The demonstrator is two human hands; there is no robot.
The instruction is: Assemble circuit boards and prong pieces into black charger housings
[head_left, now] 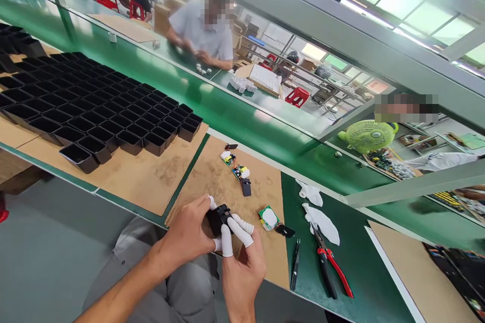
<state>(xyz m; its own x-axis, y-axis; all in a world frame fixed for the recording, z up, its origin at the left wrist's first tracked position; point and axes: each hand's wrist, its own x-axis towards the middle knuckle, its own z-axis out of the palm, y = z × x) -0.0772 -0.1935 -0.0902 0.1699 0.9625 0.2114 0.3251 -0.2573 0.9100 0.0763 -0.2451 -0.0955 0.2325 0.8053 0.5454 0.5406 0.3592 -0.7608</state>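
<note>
A small black plastic case (216,220) is held in front of me above the cardboard's near edge. My left hand (186,230) is closed around its left side, with white finger cots on thumb and finger. White cots also cover the fingers of my right hand (245,257), which press on the case's right side and top. Beyond my hands, on the cardboard sheet (204,176), lie green circuit boards (239,169) with black plastic end pieces (246,186) attached. Another circuit board (268,218) with a white pad lies to the right of my right hand.
Rows of open black cases (125,111) stand at left. Tweezers (295,265), red-and-black pliers (329,262) and white cloth pieces (322,222) lie at right. Beyond a green conveyor belt (242,121), a person (206,30) sits. A green fan (367,135) stands at far right.
</note>
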